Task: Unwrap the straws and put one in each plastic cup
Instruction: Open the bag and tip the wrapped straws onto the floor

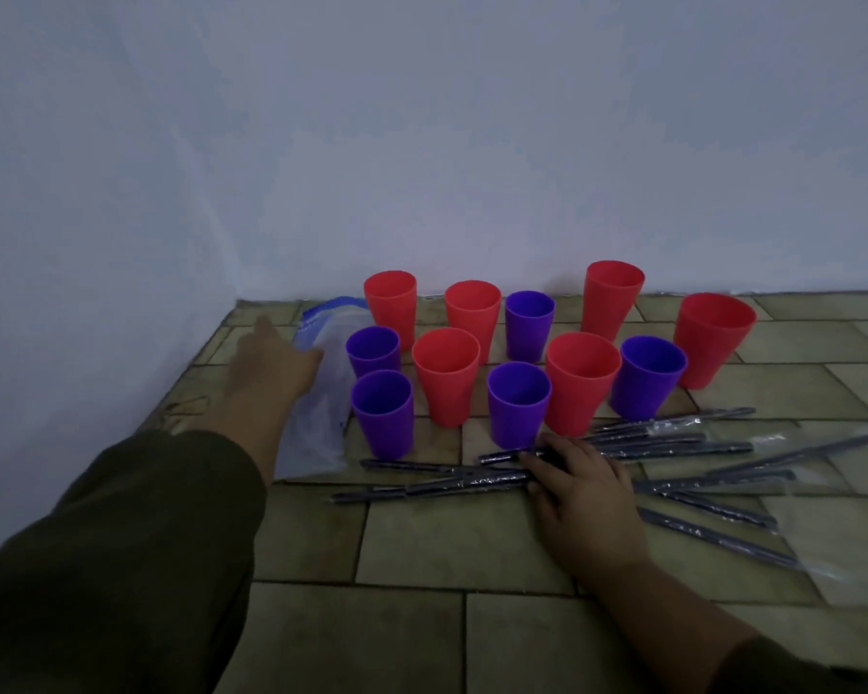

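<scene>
Several red cups and purple cups stand upright and empty in a cluster on the tiled floor near the wall. In front of them lie several dark straws in clear wrappers, spread from centre to right. My right hand rests palm down on the straws, fingers stretched over a few of them, thumb beside one straw. My left hand is blurred and reaches out flat at the left edge of a clear plastic bag, left of the cups.
The wall rises straight behind the cups, with a corner at the left. The plastic bag has a blue top and lies flat beside the leftmost purple cups. Bare tiles stretch in front of the straws.
</scene>
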